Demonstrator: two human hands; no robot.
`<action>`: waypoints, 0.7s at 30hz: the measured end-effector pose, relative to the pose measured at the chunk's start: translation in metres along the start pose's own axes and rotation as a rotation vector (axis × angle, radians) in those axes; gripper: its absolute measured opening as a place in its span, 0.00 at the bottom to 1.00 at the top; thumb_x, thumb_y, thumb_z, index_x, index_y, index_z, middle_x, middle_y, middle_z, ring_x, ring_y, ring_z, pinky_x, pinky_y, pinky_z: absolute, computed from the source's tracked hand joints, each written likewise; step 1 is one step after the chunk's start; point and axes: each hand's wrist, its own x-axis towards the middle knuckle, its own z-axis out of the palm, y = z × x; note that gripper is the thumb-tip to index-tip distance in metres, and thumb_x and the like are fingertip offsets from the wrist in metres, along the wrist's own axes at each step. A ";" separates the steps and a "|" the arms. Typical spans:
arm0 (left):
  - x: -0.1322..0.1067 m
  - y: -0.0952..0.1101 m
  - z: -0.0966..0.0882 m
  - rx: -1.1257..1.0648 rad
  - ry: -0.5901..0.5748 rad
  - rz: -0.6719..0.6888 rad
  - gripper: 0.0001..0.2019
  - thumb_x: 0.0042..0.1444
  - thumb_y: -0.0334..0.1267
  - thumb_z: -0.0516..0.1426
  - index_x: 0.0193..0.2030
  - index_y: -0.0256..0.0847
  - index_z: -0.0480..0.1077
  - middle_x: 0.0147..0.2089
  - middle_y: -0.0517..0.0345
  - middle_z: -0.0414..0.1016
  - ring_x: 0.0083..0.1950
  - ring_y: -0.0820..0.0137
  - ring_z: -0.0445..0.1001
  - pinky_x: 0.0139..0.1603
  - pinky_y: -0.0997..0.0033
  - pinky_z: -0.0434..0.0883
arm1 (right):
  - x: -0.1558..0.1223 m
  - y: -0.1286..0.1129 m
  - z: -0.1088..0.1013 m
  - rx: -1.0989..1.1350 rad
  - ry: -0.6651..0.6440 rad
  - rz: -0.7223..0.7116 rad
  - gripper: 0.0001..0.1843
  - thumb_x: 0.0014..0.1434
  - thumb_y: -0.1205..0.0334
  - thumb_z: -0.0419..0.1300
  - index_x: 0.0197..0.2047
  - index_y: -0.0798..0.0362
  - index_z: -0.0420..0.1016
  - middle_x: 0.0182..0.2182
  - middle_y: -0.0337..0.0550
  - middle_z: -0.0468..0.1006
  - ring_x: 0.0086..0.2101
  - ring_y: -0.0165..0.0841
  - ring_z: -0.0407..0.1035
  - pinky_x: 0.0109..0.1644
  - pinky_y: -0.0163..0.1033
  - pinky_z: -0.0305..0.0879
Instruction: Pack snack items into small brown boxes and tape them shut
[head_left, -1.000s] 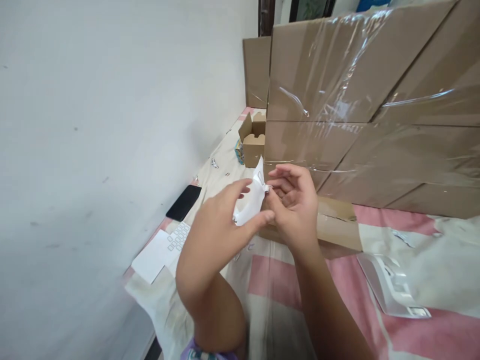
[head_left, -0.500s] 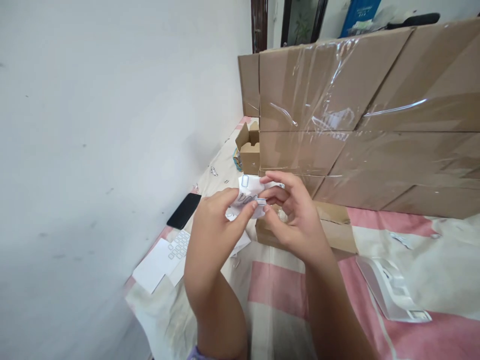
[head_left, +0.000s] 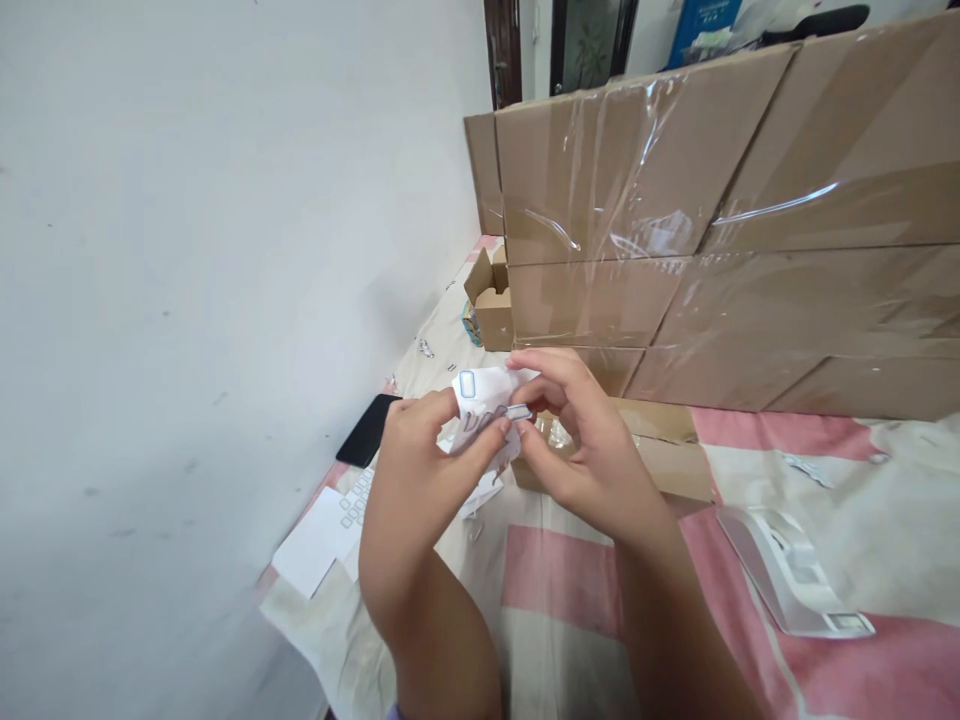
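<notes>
My left hand (head_left: 420, 470) and my right hand (head_left: 581, 445) meet over a pink and cream striped cloth (head_left: 555, 570). Between them is a crumpled white sticker sheet (head_left: 480, 410) with blue-outlined labels. The left thumb and fingers pinch the sheet. The right thumb and forefinger pinch a small label (head_left: 519, 411) at the sheet's edge. A flat brown cardboard piece (head_left: 667, 455) lies just behind the hands.
A wall of plastic-wrapped cardboard boxes (head_left: 712, 220) stands behind. A small open cardboard box (head_left: 491, 305) sits at its left end. A black phone (head_left: 366, 430) and white sheets (head_left: 315, 525) lie by the white wall. Another sticker sheet (head_left: 787, 570) lies at right.
The sticker sheet has gone from standing upright to crumpled lower between my hands. My right fingers now pinch a small label at its edge. The view has tilted slightly.
</notes>
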 end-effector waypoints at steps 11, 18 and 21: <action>-0.002 -0.002 -0.006 0.053 0.055 -0.035 0.16 0.61 0.42 0.62 0.24 0.41 0.65 0.23 0.65 0.65 0.27 0.73 0.63 0.32 0.70 0.63 | 0.004 0.011 -0.031 -0.217 0.170 0.018 0.15 0.64 0.69 0.60 0.51 0.45 0.76 0.43 0.41 0.73 0.34 0.31 0.66 0.41 0.41 0.67; -0.004 0.000 -0.007 0.053 0.039 -0.006 0.14 0.61 0.42 0.62 0.26 0.41 0.68 0.24 0.65 0.66 0.27 0.73 0.64 0.34 0.69 0.63 | 0.005 0.002 -0.025 -0.226 -0.025 0.103 0.07 0.60 0.59 0.68 0.43 0.48 0.80 0.32 0.37 0.75 0.29 0.29 0.63 0.31 0.37 0.59; -0.003 -0.001 -0.003 0.079 0.030 0.037 0.13 0.62 0.41 0.62 0.27 0.41 0.69 0.24 0.65 0.66 0.27 0.73 0.63 0.35 0.68 0.62 | 0.007 0.000 -0.013 -0.226 0.012 0.089 0.04 0.62 0.67 0.63 0.36 0.49 0.79 0.30 0.37 0.76 0.28 0.28 0.64 0.30 0.36 0.57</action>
